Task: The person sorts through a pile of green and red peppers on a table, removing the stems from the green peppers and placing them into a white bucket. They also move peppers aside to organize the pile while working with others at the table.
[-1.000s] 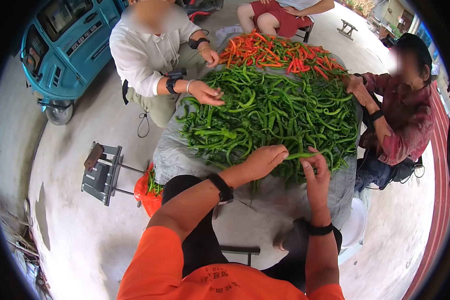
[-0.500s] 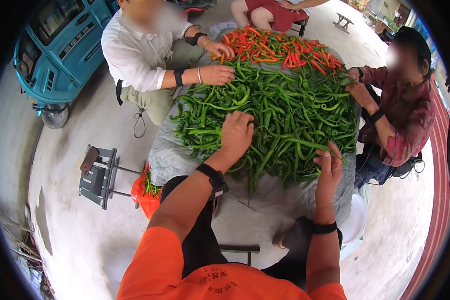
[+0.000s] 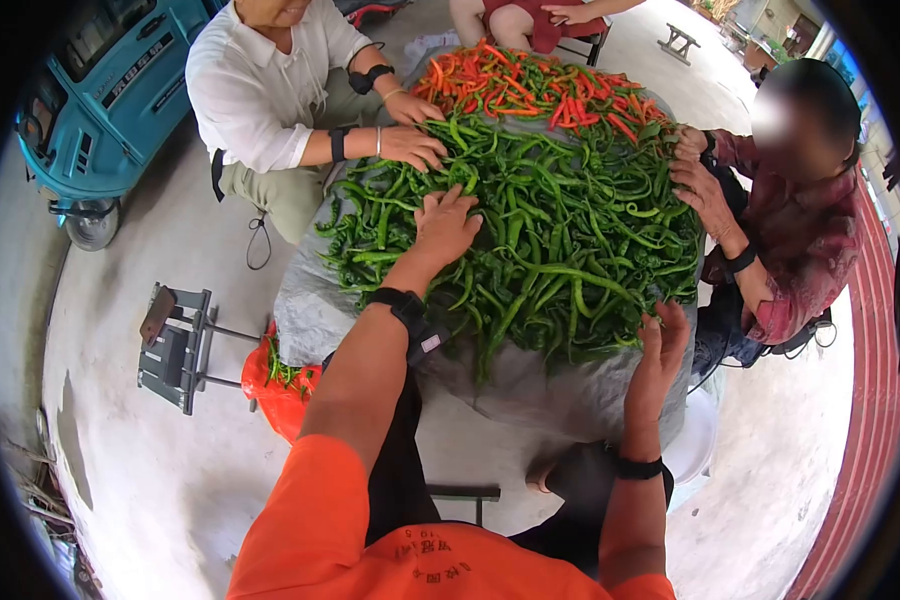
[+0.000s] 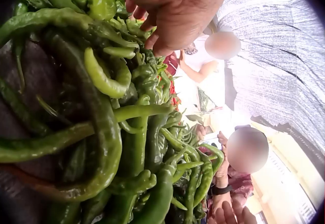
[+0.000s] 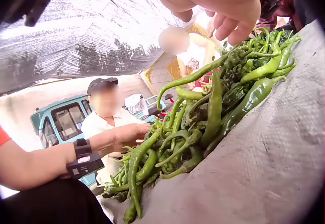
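Observation:
A broad heap of long green chili peppers [image 3: 530, 230] covers the middle and near part of a table draped in a grey sheet [image 3: 510, 400]. My left hand [image 3: 445, 230] reaches over the heap's left side, its fingers loosely bent above the peppers. In the left wrist view that hand [image 4: 177, 13] has its fingertips close over the green peppers [image 4: 109, 132], with nothing visible in them. At the heap's near right edge is my right hand [image 3: 655, 360], fingers apart. The right wrist view shows this hand [image 5: 218, 3] just above some peppers [image 5: 216, 102], holding none.
Red and orange peppers [image 3: 530, 90] lie along the far side. A person in white [image 3: 260, 90] works at the left with both hands on the peppers; another [image 3: 800, 220] sits at the right. Near my left are a red bag [image 3: 280, 390] and a stool [image 3: 175, 350]. A white basin [image 3: 692, 435] stands below right.
My left hand let go of the pepper both hands held and moved left and farther out over the heap. My right hand lowered its pepper onto the right side and released it.

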Action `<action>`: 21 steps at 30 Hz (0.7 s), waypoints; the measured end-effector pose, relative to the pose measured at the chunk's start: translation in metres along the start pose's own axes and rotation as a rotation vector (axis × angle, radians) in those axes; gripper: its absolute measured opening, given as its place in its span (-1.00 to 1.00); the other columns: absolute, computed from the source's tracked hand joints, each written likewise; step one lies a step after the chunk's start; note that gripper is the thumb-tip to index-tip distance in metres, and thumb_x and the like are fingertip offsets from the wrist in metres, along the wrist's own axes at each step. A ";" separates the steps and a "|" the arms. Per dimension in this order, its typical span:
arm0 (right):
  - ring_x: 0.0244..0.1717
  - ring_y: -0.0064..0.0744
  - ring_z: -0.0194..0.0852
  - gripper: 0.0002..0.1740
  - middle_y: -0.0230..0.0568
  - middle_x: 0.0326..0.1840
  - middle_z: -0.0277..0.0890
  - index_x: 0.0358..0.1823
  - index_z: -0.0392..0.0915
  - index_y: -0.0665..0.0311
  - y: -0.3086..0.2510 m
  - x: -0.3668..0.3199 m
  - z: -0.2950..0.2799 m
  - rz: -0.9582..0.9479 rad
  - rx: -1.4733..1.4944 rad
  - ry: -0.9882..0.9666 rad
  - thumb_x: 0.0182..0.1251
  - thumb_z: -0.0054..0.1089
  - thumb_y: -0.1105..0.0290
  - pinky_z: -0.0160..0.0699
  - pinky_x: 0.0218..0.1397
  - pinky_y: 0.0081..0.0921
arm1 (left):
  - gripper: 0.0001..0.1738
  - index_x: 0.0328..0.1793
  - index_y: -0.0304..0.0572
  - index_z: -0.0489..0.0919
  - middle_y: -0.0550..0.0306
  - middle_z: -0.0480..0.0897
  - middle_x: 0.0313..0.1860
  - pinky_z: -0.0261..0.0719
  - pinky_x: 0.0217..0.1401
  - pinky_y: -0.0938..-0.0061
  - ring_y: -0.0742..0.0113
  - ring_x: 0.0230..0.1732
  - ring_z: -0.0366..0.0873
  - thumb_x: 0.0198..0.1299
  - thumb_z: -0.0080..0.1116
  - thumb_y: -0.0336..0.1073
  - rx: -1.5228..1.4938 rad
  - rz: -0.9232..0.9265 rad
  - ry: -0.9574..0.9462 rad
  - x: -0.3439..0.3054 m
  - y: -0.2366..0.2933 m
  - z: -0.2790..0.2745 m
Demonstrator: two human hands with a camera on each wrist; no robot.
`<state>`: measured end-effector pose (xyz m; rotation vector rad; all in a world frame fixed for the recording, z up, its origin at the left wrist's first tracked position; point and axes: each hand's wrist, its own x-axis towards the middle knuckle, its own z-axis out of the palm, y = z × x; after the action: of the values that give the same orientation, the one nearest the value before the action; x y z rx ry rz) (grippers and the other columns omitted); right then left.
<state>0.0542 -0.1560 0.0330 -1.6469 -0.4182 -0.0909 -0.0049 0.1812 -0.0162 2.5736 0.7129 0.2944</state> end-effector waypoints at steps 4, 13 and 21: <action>0.08 -0.47 0.36 -0.56 -0.17 0.18 0.36 0.25 0.28 0.32 -0.003 0.000 -0.003 0.021 0.019 -0.018 0.40 0.04 0.35 0.32 0.15 -0.53 | -0.58 0.17 -0.05 0.46 0.03 0.39 0.29 0.20 0.30 0.00 -0.04 0.33 0.18 0.24 0.11 -0.08 -0.106 -0.021 0.006 -0.001 0.008 -0.003; -0.03 -0.44 0.47 -0.61 -0.17 0.13 0.41 0.20 0.32 0.31 -0.013 -0.001 -0.004 0.079 0.055 -0.033 0.39 0.04 0.36 0.43 -0.02 -0.54 | -0.59 -0.03 -0.25 0.47 -0.01 0.63 -0.25 0.51 -0.16 0.18 -0.01 -0.20 0.57 0.07 0.26 -0.18 -0.269 -0.084 0.047 -0.001 0.014 0.007; -0.05 -0.46 0.47 -0.62 -0.18 0.12 0.41 0.18 0.33 0.32 -0.014 -0.002 0.004 0.107 0.101 -0.051 0.39 0.05 0.38 0.44 -0.05 -0.57 | -0.73 -0.15 -0.24 0.53 -0.04 0.60 -0.30 0.49 -0.20 0.24 0.03 -0.25 0.55 0.08 0.27 -0.28 -0.454 0.125 0.218 -0.016 0.012 0.002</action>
<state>0.0475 -0.1514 0.0450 -1.5710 -0.3666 0.0518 -0.0127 0.1631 -0.0135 2.1718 0.4887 0.6994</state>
